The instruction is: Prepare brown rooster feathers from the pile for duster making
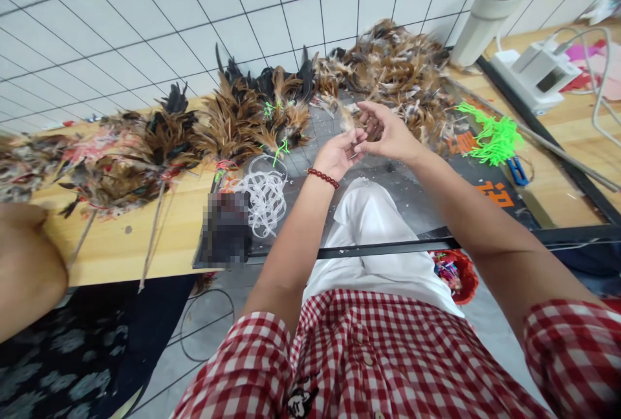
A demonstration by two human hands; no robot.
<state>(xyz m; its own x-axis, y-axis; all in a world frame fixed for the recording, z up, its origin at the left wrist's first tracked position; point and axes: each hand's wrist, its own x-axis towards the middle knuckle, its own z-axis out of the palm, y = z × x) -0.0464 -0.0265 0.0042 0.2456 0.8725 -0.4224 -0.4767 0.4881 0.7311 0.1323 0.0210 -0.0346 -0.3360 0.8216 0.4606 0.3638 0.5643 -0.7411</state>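
My left hand (pixel 339 154), with a red bead bracelet (pixel 323 177) at the wrist, is closed in a pinch over the dark glass-like panel. A small pale brown feather (pixel 346 116) sticks up from its fingertips. Close against it is my right hand (pixel 388 134), its thumb near the left fingertips and its index finger stretched apart from the thumb. The other right fingers are curled and partly hidden. Behind both hands lies a big heap of loose brown feathers (pixel 388 63). Bundled brown and black feathers (pixel 233 115) stand to the left, some tied with green string.
White plastic ribbon (pixel 262 196) lies coiled left of my arms. Bright green strings (pixel 492 134) and blue thread snips (pixel 517 172) are at the right. A bottle (pixel 490 15) and a power strip (pixel 526 83) stand beyond. Another person's arm (pixel 29 264) enters at left.
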